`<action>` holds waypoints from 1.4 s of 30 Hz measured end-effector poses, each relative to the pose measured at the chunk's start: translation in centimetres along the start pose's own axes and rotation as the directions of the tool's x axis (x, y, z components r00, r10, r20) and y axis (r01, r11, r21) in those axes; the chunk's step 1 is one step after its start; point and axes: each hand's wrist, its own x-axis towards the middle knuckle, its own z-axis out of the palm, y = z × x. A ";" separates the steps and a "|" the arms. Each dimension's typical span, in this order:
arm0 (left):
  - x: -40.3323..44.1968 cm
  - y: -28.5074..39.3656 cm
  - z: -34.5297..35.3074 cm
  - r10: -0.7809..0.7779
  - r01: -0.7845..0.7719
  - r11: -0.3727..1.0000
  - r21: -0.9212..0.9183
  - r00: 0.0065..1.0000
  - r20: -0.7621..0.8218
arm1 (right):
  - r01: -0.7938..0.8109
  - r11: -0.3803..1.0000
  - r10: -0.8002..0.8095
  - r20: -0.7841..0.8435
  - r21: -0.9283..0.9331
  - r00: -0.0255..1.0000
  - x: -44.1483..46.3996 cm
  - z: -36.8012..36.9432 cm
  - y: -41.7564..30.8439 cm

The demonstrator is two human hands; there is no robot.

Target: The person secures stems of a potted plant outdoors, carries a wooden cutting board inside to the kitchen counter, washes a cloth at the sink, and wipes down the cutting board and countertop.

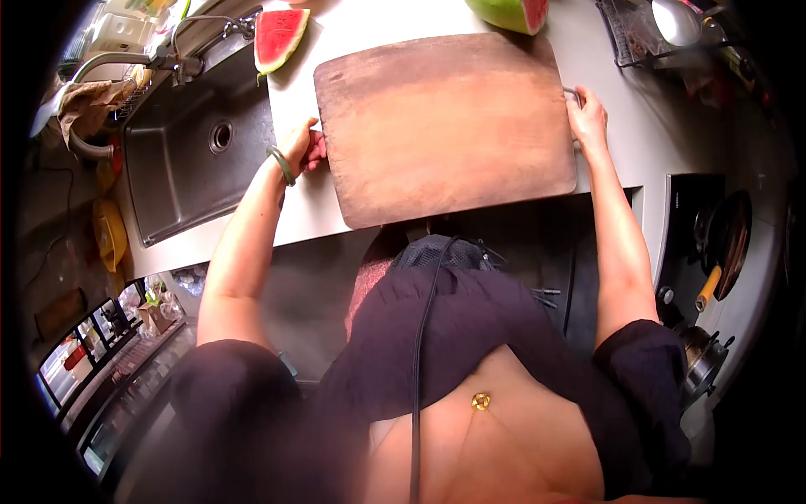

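A large wooden cutting board (449, 126) lies over the white counter, its near edge reaching past the counter's front. My left hand (307, 148), with a green bangle at the wrist, is closed at the board's left edge. On the right side, my right hand (587, 115) has its fingers wrapped round a metal handle (573, 94) on the board's edge. A cut watermelon wedge (279, 38) sits beyond the board's upper left corner. Behind the board's upper right is a larger cut watermelon piece (512, 10).
A steel sink (189, 168) with a faucet (113, 59) is at the left. At the upper right stands a dark rack (625, 38) with utensils. A pan (726, 244) with a wooden handle and a pot (703, 357) are at the far right.
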 end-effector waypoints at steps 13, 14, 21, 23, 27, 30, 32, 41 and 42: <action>-1.6 -6.2 1.4 0.206 -0.148 0.847 -0.510 0.977 0.059 | 0.755 0.652 -0.743 0.264 0.075 0.615 -16.2 0.4 -11.7; -1.8 -6.9 1.5 0.233 -0.160 0.825 -0.542 0.970 0.069 | 0.755 0.651 -0.743 0.268 0.077 0.613 -16.3 0.5 -11.7; -4.7 -12.1 0.5 0.267 -0.254 0.646 -0.720 0.959 -0.099 | 0.189 0.783 -0.442 0.316 0.593 0.840 -15.2 -0.3 -10.6; -6.4 -13.6 0.0 0.237 -0.307 0.566 -0.765 0.949 -0.206 | -0.573 0.188 -0.179 0.602 0.797 0.778 -14.4 -1.5 -10.2; -8.6 -15.7 -0.4 0.292 -0.326 0.373 -0.869 0.930 -0.223 | -0.583 0.175 -0.240 0.609 0.793 0.756 -13.7 -1.8 -11.4; -9.7 -15.7 -0.9 0.348 -0.352 0.324 -0.878 0.907 -0.235 | 0.507 0.791 -0.591 0.215 0.343 0.777 -15.6 -2.1 -12.5; -10.0 -15.4 -1.5 0.371 -0.348 0.323 -0.880 0.902 -0.220 | 0.646 0.730 -0.683 0.242 0.224 0.689 -17.7 -1.4 -12.6; -8.2 -16.4 -7.5 0.492 -0.285 0.472 -0.834 0.871 -0.019 | 0.468 0.878 -0.477 0.249 0.102 0.843 -22.2 2.7 -19.4; -8.7 -16.6 -8.5 0.487 -0.268 0.482 -0.834 0.874 0.000 | 0.382 0.877 -0.455 0.252 0.291 0.854 -22.7 4.2 -21.5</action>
